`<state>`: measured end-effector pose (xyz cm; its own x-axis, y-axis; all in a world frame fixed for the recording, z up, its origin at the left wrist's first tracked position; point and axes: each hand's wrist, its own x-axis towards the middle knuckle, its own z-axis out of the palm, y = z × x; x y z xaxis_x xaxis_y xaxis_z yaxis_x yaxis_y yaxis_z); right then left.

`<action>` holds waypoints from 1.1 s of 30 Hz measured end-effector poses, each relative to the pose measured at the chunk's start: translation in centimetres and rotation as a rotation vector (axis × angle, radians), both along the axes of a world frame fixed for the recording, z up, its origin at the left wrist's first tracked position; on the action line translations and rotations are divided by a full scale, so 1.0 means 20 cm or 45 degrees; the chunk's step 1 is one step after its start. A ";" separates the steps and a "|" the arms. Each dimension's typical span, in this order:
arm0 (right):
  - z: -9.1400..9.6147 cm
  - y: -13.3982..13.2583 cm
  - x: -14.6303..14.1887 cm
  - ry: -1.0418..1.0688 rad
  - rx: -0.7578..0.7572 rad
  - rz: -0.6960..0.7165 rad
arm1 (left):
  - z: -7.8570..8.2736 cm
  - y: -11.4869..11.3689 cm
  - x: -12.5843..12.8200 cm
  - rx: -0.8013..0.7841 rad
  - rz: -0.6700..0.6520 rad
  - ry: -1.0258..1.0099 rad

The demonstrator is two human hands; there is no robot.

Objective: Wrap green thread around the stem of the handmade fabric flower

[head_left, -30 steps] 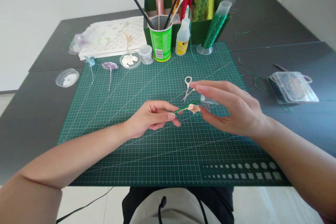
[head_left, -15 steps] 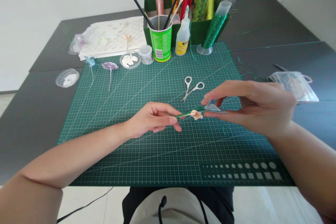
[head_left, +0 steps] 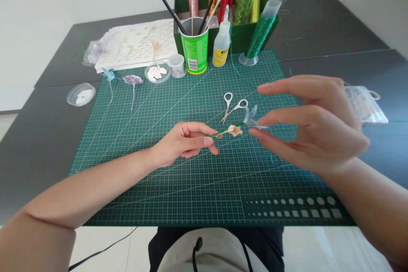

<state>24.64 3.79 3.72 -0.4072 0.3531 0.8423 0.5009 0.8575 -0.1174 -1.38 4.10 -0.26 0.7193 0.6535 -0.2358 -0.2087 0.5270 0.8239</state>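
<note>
My left hand (head_left: pixel 191 142) pinches the green stem (head_left: pixel 219 133) of a small artificial flower spray above the cutting mat. The spray carries a pale blue flower (head_left: pixel 251 118) at its tip and a peach flower (head_left: pixel 235 130) a little below it. My right hand (head_left: pixel 312 123) is open around the blue flower, fingers spread, with thumb and fingertips close to the petals; whether they touch I cannot tell. White-handled scissors (head_left: pixel 232 105) lie opened on the mat just beyond the spray.
The green cutting mat (head_left: pixel 153 195) covers the table's middle. Behind stand a green can (head_left: pixel 195 53) of tools, a glue bottle (head_left: pixel 222 46), a box (head_left: pixel 245 38) of thread spools and a green spool (head_left: pixel 261 34). Dishes of white pieces (head_left: pixel 156 72) and loose flowers (head_left: pixel 133 80) sit left.
My right hand has opened its fingers from the blue flower, whose petals now stand spread. My left hand keeps its pinch on the stem, almost unmoved.
</note>
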 end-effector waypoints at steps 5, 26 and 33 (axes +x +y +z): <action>0.00 -0.04 -0.02 -0.100 0.101 -0.011 | 0.00 0.00 -0.01 0.017 -0.011 0.004; 0.05 -0.05 0.00 0.132 -0.760 0.375 | 0.01 0.00 0.00 0.029 -0.105 0.029; 0.00 -0.03 0.03 0.218 -0.877 0.503 | 0.01 0.01 -0.01 0.003 -0.111 -0.019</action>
